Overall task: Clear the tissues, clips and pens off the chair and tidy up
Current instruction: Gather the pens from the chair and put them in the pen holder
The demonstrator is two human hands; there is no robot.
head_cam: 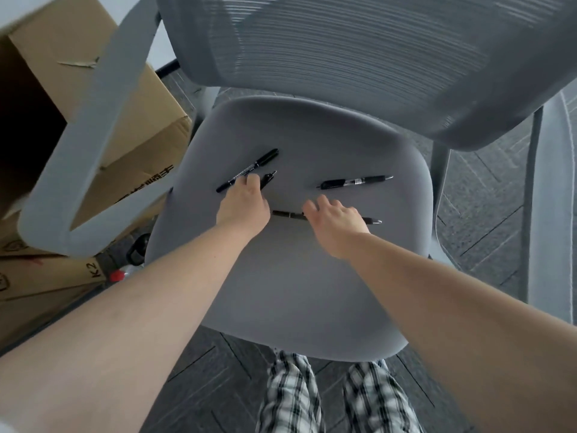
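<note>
Grey fabric chair seat (296,292) is carrying four black pens, both bare arms reaching in over its front edge.

Item 1: marker pen (249,169), black with pale lettering, lying on a diagonal. The left hand (243,205) is resting against its lower end, fingers (251,182) curled down over the barrel; whether they are actually gripping it cannot be told.

Item 2: short black pen (268,179), lying just right of those same fingers and touching or nearly touching them, its tip pointing up and right.

Item 3: dark pen (288,215), lying level between the two hands. The right hand (335,218) is covering its middle, and its tip end is showing again beyond the right side of that hand. The right fingers (324,203) are spread and loose, hovering over or lightly touching the barrel, not closed on it.

Item 4: black gel pen (354,182) with a clear section, lying just beyond the right fingertips, apart from them, nearly level.

Surroundings: grey mesh backrest (359,57) is rising beyond both hands; grey armrest (93,135) is standing out to the left of the left fingers. Cardboard boxes (131,98) are sitting further left, on the floor beside the chair. Checked trousers (327,398) are showing below the seat's front edge, over dark patterned flooring (487,182).
</note>
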